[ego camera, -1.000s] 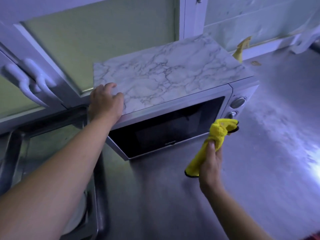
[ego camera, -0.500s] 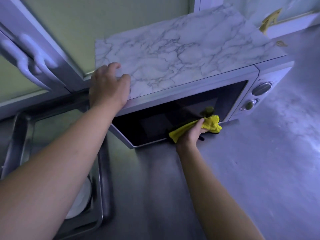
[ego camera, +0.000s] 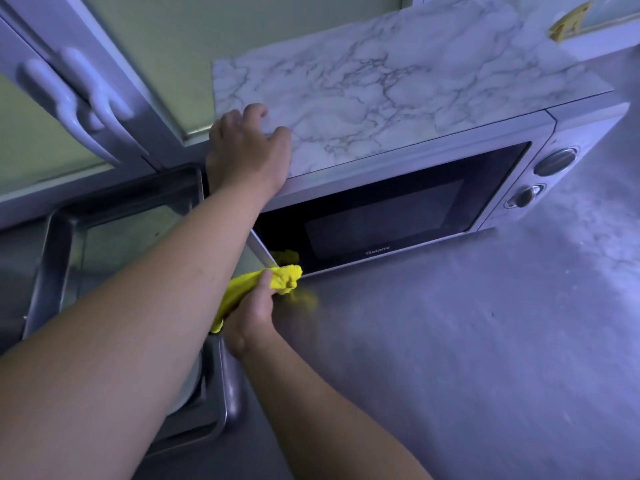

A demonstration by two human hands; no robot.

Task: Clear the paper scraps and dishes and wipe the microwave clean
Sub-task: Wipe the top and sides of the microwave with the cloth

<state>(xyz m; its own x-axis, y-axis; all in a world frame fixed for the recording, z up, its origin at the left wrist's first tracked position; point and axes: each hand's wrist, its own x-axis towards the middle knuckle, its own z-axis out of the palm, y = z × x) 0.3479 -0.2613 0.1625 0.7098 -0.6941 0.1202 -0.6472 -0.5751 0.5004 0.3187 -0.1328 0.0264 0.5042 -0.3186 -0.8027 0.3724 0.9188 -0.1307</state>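
Hands at work on the microwave (ego camera: 381, 98), which stands on the grey bench (ego camera: 450, 341) just beside the sink (ego camera: 55, 244). Left hand (ego camera: 247, 147) rests palm-down on the front left corner of the marbled top, fingers loosely bent and holding nothing, apparently bracing the unit. Right hand (ego camera: 252, 317) grips a bunched yellow cloth (ego camera: 282, 277), thumb on top, and presses its leading end against the lower left corner of the dark door (ego camera: 398, 216); whether that door is fully closed cannot be told. Judged step: wiping the door front, with much of the glass and the two knobs (ego camera: 556, 161) yet to cover. Likely faults: a hard sideways stroke could slide the microwave along the smooth bench if the bracing hand eases; the cloth's loose tail, hanging toward the sink, could snag on the door edge; crumbs may simply be pushed onto the bench. A pale rounded shape (ego camera: 188, 382) in the sink, probably a dish, is mostly hidden by the left arm.
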